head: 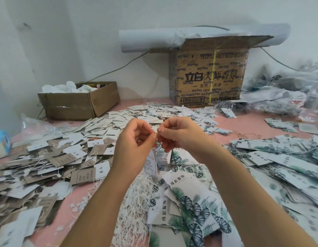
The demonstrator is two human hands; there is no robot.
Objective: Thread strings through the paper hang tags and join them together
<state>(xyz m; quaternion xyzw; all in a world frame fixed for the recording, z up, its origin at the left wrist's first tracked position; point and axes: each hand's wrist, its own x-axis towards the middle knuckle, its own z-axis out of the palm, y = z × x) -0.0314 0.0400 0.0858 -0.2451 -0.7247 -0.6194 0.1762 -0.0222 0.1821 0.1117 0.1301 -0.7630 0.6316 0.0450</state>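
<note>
My left hand (135, 139) and my right hand (179, 134) meet at their fingertips above the middle of the pink table (247, 122). Both pinch a thin string at the top of a white hang tag (152, 164), which dangles edge-on below my fingers. The string itself is almost hidden between my fingertips. A pile of loose white strings (136, 196) lies below my wrists. Leaf-printed tags (190, 198) are stacked beside it on the right.
Heaps of brown and white tags (53, 157) cover the left, and leaf-printed tags (279, 157) the right. A small open cardboard box (78, 102) stands at the back left, a large printed carton (210, 75) at the back, and plastic bags (279, 93) at the far right.
</note>
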